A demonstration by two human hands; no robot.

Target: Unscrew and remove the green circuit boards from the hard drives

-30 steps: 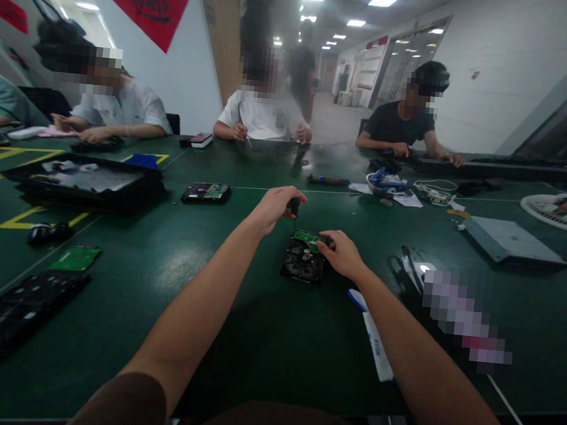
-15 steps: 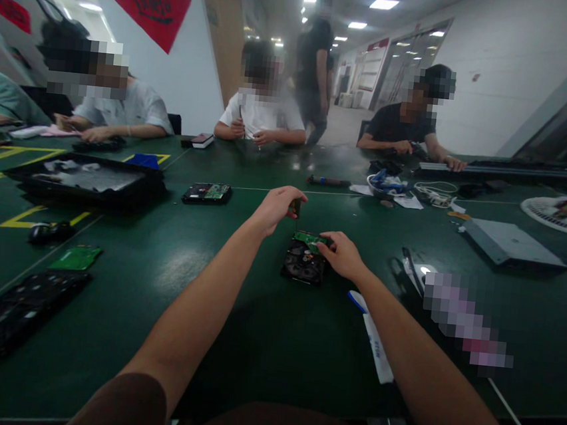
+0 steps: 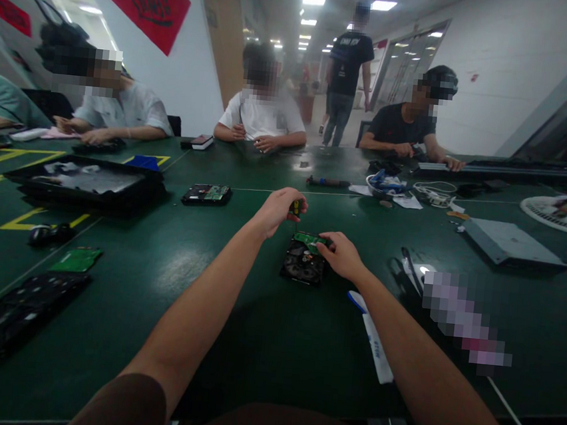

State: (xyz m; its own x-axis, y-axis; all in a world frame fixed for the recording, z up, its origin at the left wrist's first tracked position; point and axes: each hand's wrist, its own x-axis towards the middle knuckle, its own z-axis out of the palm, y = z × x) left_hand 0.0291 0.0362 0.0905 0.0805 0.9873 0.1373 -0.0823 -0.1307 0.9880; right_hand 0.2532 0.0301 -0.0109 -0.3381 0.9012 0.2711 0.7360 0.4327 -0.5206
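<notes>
A black hard drive (image 3: 303,262) with a green circuit board at its far end lies on the dark green table (image 3: 262,331), straight ahead of me. My left hand (image 3: 278,209) is closed round the handle of a small screwdriver (image 3: 296,208) held upright, its tip down on the drive's far edge. My right hand (image 3: 344,254) rests on the drive's right far corner, fingers curled on the circuit board and steadying it.
A second hard drive (image 3: 206,194) and a black tray (image 3: 83,180) lie to the left, a loose green board (image 3: 76,259) and a black panel (image 3: 13,312) nearer. A white and blue tool (image 3: 376,345) lies by my right arm. A grey box (image 3: 509,241) sits right. Three seated people work opposite; another person stands behind.
My hands stay on the drive; the left hand has turned slightly on the screwdriver. The standing person in the background has moved to the right down the corridor.
</notes>
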